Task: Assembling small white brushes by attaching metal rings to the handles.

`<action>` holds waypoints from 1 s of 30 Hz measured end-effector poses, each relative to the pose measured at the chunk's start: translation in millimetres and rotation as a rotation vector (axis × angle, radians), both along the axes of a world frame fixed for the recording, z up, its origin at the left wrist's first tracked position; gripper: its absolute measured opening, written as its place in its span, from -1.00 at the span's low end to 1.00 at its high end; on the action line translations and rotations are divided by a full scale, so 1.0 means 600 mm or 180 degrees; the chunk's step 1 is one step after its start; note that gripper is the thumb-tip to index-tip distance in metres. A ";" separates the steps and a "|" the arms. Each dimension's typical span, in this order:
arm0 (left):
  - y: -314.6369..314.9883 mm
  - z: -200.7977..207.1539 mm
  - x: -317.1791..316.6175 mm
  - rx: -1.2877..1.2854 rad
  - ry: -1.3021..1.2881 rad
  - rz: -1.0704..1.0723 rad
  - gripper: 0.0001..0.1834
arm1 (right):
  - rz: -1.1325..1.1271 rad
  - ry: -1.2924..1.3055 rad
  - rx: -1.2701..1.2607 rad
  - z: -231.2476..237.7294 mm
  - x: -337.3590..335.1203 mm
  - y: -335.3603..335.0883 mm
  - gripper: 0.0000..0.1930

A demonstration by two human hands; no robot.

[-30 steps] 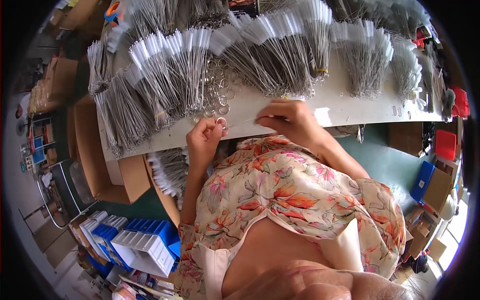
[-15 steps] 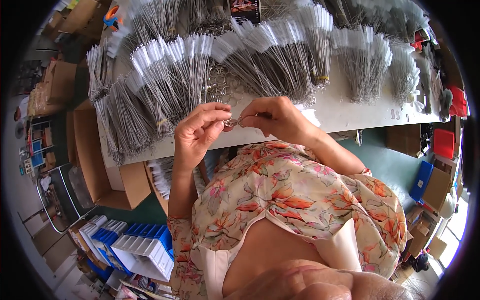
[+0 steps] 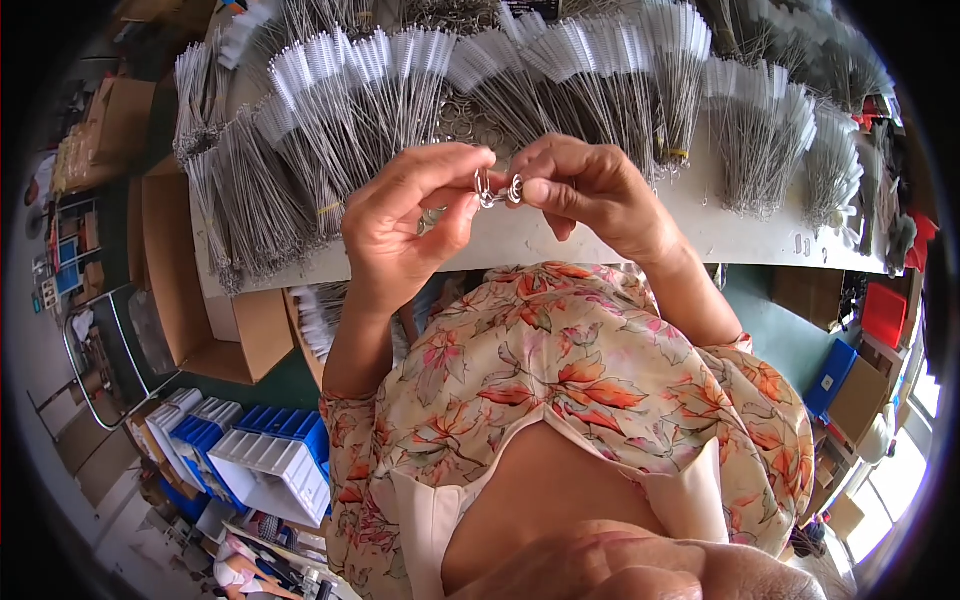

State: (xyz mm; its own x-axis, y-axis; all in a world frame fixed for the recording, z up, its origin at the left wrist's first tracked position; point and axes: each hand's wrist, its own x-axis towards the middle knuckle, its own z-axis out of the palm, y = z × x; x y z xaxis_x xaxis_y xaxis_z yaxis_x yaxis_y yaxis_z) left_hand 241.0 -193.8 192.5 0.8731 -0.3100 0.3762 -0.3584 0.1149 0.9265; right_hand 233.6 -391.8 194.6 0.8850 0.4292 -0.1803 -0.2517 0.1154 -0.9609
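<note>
My left hand (image 3: 400,215) is raised over the table's near edge, thumb and forefinger closed on a shiny metal ring (image 3: 483,188). Facing it, my right hand (image 3: 610,195) pinches a second piece, several small metal rings (image 3: 516,189) stacked together. The two pieces meet between my fingertips; whether they are linked I cannot tell. Behind my hands, loose metal rings (image 3: 458,122) lie on the white table (image 3: 740,232). Bundles of wire-handled straw brushes (image 3: 360,100) with white bristles stand fanned out across it.
An open cardboard box (image 3: 245,345) is at the table's left, beside blue and white plastic bins (image 3: 270,460) lower down. Toward the right are a red bin (image 3: 884,314), a blue bin (image 3: 830,378) and more cardboard boxes (image 3: 860,405).
Both hands look larger and sit higher in the picture, with the metal rings tilted so their loops show more plainly. The whole view has shifted slightly; both pinches hold.
</note>
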 end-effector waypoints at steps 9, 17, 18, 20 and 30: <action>-0.005 0.030 0.006 0.0624 -0.1080 0.0732 -0.59 | -0.0213 -0.0090 0.0755 0.045 0.018 0.028 -0.79; 0.005 0.035 0.028 0.0713 -0.1193 0.0685 -0.66 | -0.0069 -0.0170 0.0701 0.040 0.036 0.032 -0.80; 0.007 0.034 0.031 0.0685 -0.1208 0.0655 -0.67 | -0.0060 -0.0164 0.0700 0.042 0.040 0.030 -0.80; 0.009 0.034 0.034 0.0678 -0.1189 0.0625 -0.68 | 0.0085 -0.0184 0.0480 0.049 0.046 0.027 -0.82; -0.002 0.034 0.011 0.0740 -0.1314 0.0805 -0.71 | -0.0029 -0.0053 0.0773 0.029 0.027 0.035 -0.82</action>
